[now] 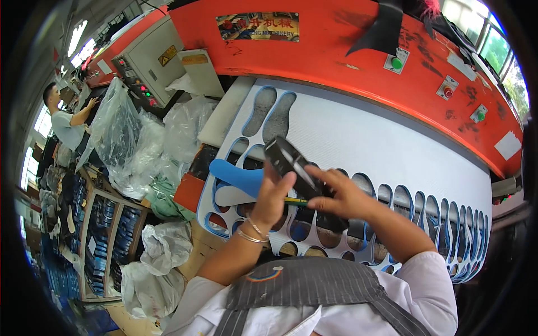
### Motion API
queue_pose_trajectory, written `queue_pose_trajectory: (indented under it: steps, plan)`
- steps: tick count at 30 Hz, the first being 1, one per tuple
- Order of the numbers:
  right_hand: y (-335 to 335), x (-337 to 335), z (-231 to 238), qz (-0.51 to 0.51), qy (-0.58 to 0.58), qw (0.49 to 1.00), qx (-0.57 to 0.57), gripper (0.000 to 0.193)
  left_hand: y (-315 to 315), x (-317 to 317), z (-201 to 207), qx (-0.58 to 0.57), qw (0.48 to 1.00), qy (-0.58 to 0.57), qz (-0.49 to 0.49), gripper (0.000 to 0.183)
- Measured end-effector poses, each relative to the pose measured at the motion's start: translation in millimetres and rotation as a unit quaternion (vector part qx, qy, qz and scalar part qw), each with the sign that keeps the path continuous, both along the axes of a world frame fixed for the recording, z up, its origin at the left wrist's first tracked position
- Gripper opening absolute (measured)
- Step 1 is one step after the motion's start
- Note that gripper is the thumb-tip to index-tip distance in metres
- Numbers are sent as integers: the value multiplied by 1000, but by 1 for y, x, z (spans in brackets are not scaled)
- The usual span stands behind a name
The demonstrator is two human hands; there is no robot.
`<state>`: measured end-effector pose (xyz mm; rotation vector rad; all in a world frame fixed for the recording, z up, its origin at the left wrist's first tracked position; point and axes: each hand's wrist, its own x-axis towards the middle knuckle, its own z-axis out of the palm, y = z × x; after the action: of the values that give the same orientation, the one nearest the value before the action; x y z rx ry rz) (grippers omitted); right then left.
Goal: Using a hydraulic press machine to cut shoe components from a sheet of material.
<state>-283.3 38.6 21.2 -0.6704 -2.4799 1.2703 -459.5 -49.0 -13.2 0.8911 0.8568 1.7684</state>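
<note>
A black, elongated cutting die (pixel 292 161) stands tilted between my hands above a white foam sheet (pixel 358 131) with blue edges. My left hand (pixel 270 196), with bangles at the wrist, grips its left side. My right hand (pixel 342 193) is closed on its right side, fingers over the edge. A thin yellow-green stick (pixel 295 201) shows between the hands; which hand holds it, I cannot tell. Beside my left hand are a blue insole (pixel 235 175) and a pale insole (pixel 232 196). Their right ends are hidden, so whether the hand touches them is unclear.
Rows of insole-shaped holes (pixel 361 182) run through the sheet's near half. Behind it stands a red machine beam (pixel 336 45) with a green button (pixel 397 63). Clear plastic bags (pixel 188 126) and a shelf of blue pieces (pixel 115 241) are at left. A person (pixel 67 123) stands farther back.
</note>
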Motion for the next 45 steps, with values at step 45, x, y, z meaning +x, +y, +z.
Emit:
queue_pose_trajectory:
  steps: [45]
  plan:
    - [111,-107,-108,-230,-70,926,292,76,115,-108,-83,-3,715,693,89,38]
